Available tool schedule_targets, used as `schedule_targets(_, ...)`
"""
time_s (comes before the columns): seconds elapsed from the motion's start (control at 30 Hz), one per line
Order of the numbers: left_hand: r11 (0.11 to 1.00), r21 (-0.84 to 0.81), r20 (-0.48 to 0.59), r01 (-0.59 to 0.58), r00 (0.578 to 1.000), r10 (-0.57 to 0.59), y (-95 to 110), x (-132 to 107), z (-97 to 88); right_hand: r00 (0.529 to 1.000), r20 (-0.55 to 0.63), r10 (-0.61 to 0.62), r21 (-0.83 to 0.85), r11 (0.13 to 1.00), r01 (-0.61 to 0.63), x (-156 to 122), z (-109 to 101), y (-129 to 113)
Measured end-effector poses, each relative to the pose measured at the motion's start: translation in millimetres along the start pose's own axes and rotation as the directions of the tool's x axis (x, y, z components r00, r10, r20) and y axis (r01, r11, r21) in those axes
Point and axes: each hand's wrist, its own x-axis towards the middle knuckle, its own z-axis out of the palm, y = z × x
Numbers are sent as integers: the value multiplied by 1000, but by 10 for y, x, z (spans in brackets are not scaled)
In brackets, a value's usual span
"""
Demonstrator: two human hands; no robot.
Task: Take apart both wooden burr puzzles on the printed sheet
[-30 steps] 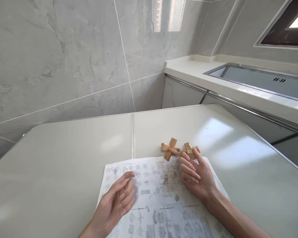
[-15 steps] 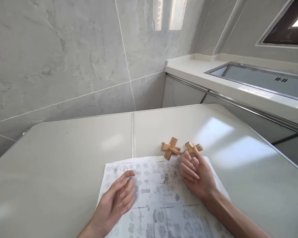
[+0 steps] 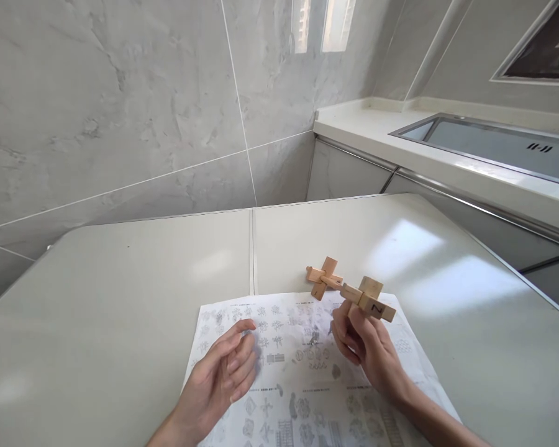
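In my right hand (image 3: 366, 335) is a light wooden interlocking puzzle (image 3: 371, 300), cross-shaped, with a dark "2" on one block. My thumb and fingers pinch it from below, and it is raised above the printed sheet. Just left of it, a second, more orange wooden cross-shaped puzzle (image 3: 327, 277) lies on the table at the sheet's far edge. My left hand (image 3: 226, 369) hovers over the sheet's left side, loosely curled with the index finger stretched out and nothing held. Under both hands lies the printed paper sheet (image 3: 279, 372), covered in small grey diagrams.
The white table (image 3: 97, 323) has a seam (image 3: 252, 251) running away from me. A counter with a sink (image 3: 484, 149) stands at the right, beyond the table's edge. Grey tiled wall (image 3: 121, 105) rises behind.
My right hand has picked the lighter wooden puzzle up off the table and brought it nearer, turning it so the "2" shows. My left hand is nearly unchanged.
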Motion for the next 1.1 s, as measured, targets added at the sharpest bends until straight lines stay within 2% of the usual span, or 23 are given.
schedule_targets(0.13, 1000, 4, 16, -8, 1000, 8, -5, -5, 1, 990, 140, 27, -83, 996, -16, -48, -6, 57)
schedule_targets(0.3, 998, 52, 66, -24, 998, 21, -14, -1, -9, 963, 259, 79, -228, 973, -18, -96, 4, 37)
schedule_targets(0.47, 966, 247, 135, -80, 990, 48, -74, -30, 1, 913, 408, -28, -403, 891, 207, -109, 106, -107)
schedule_targets(0.57, 890, 423, 142, -174, 982, 124, -136, -73, 8, 857, 512, -55, -437, 842, 315, -130, 163, -109)
schedule_targets(0.7, 703, 646, 221, -297, 954, 200, -207, -131, 23, 769, 638, -46, -449, 789, 419, -185, 222, -57)
schedule_targets(0.77, 643, 701, 271, -309, 949, 161, -233, -146, 37, 748, 663, -37, -447, 782, 435, -215, 254, -38)
schedule_targets(0.87, 627, 724, 325, -288, 944, 58, -262, -145, 67, 724, 689, -31, -438, 778, 450, -258, 303, 0)
schedule_targets(0.93, 619, 722, 382, -308, 924, 15, -270, -131, 92, 709, 704, -33, -426, 779, 460, -282, 330, 33)
schedule_targets(1.0, 605, 718, 424, -345, 905, 13, -267, -118, 119, 708, 706, -18, -431, 782, 450, -298, 345, 53)
schedule_targets(1.1, 611, 703, 424, -363, 904, 50, -247, -115, 150, 721, 692, 40, -438, 817, 374, -298, 340, 22)
